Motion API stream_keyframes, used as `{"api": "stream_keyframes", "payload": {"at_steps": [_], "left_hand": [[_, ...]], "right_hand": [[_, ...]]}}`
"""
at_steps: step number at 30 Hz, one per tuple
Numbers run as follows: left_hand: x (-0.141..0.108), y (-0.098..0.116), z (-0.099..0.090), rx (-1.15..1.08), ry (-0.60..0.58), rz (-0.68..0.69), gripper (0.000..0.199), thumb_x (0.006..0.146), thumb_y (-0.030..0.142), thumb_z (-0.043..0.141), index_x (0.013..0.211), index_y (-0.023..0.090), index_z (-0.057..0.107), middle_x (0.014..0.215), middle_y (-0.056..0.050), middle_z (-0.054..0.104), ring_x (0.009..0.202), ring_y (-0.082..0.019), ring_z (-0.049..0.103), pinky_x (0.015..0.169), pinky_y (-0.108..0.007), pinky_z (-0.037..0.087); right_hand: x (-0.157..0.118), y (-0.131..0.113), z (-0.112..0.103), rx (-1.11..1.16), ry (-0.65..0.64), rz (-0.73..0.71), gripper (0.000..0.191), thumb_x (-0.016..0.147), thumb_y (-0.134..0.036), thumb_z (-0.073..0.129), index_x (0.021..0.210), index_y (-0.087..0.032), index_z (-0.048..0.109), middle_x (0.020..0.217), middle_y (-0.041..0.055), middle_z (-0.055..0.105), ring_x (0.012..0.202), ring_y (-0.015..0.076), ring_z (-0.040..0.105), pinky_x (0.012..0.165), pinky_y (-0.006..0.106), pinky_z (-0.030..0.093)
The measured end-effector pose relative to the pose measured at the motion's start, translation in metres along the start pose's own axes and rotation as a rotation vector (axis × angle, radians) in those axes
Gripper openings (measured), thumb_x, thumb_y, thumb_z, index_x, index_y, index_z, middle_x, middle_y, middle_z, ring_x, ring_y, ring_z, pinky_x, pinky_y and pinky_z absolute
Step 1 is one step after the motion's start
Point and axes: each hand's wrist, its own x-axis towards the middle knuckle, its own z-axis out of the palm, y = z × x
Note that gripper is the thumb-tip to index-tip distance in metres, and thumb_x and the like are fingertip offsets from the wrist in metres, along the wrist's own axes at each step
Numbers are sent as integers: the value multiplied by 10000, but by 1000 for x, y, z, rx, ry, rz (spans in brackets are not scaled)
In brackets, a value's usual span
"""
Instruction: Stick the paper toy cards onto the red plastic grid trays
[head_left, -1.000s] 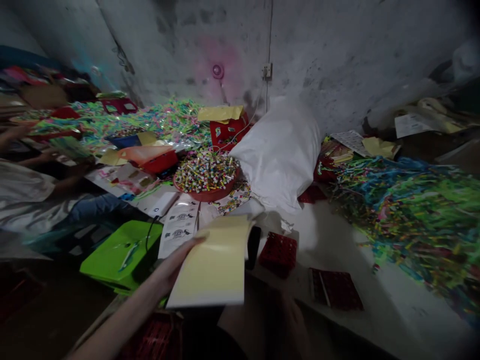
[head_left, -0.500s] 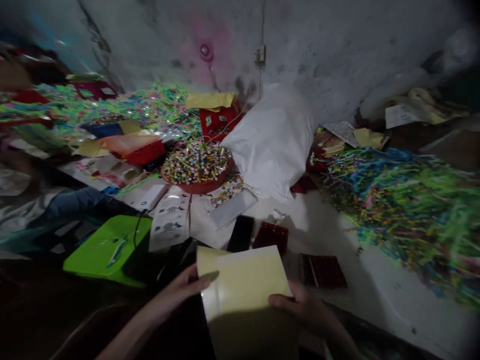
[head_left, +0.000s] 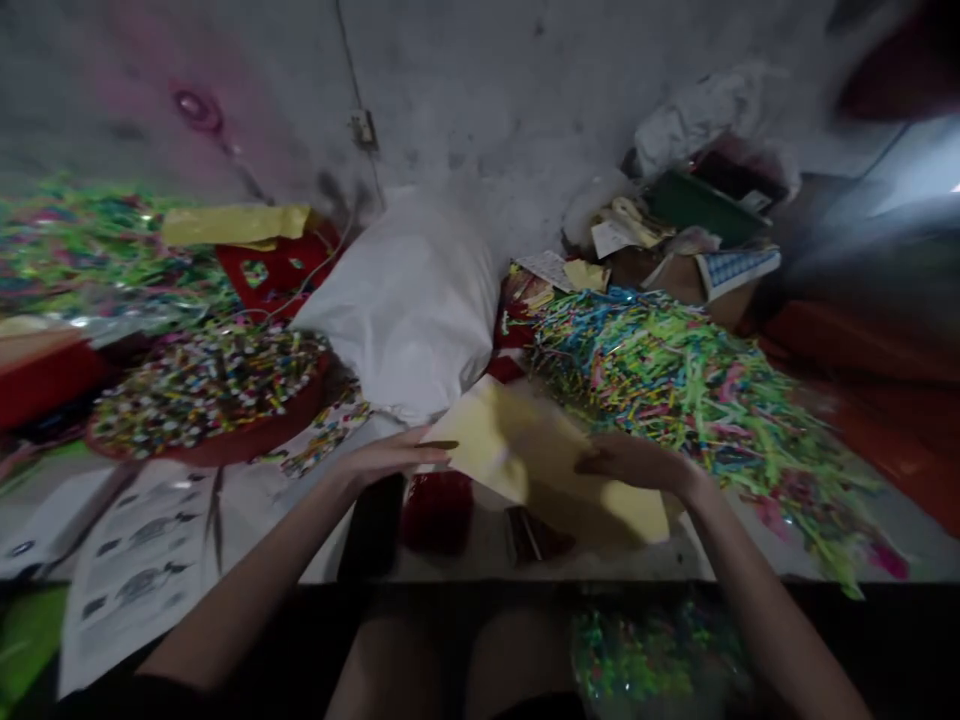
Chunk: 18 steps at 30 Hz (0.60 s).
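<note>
Between my two hands is yellow paper (head_left: 551, 455), folded or in several sheets and blurred by motion, above the table. My left hand (head_left: 397, 455) grips its left edge, fingers partly hidden. On the right side my right hand (head_left: 634, 462) has its fingers closed on the paper. Under the paper lie a dark red packet (head_left: 439, 512) and another dark red item (head_left: 544, 538), partly covered. A black phone (head_left: 373, 525) lies below my left wrist.
A white sack (head_left: 412, 300) stands against the wall. Left of it is a tub (head_left: 247, 440) heaped with small colourful pieces, near a printed sheet (head_left: 142, 550). Colourful thin strips (head_left: 675, 380) are piled on the right. A red crate (head_left: 262, 275) stands behind.
My view has turned right. Both hands have carried the yellow paper from near my lap, forward over the table, where it is now tilted and spread wider.
</note>
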Motion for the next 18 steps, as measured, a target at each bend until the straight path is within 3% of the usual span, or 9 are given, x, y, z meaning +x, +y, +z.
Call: {"api": "stream_keyframes", "payload": {"at_steps": [4,9,13,18], "left_hand": [[54,2,-5,15,-68,133,558,651,303,741,1168,170,579,1238,-100,607,1134,-258,559,984,-348,414],[109,-21,-17,144,-73,132,569,635,350,765,1144,164,590,1205,-116,629,1086,-266,591,941,-370,453],[133,-39,-23,219,-38,184,531,649,399,749,1099,145,621,1183,-115,643,1084,-249,591,987,-362,420],[149,-53,-21,264,25,160,491,624,431,754,1026,173,642,1077,-81,691,1016,-250,618,928,-355,458]], "right_hand": [[40,22,-9,-269,11,-16,269,753,-78,446,739,-98,714,687,28,678,593,88,517,631,215,396],[85,37,9,-339,69,-39,277,752,-50,455,851,-79,712,812,67,703,693,126,583,655,221,406],[108,48,26,-354,51,-82,296,797,-81,430,912,-94,702,897,73,700,779,142,601,680,219,407],[126,68,41,-380,-3,-72,239,792,-154,499,929,-135,694,894,71,701,761,152,600,659,220,410]]}}
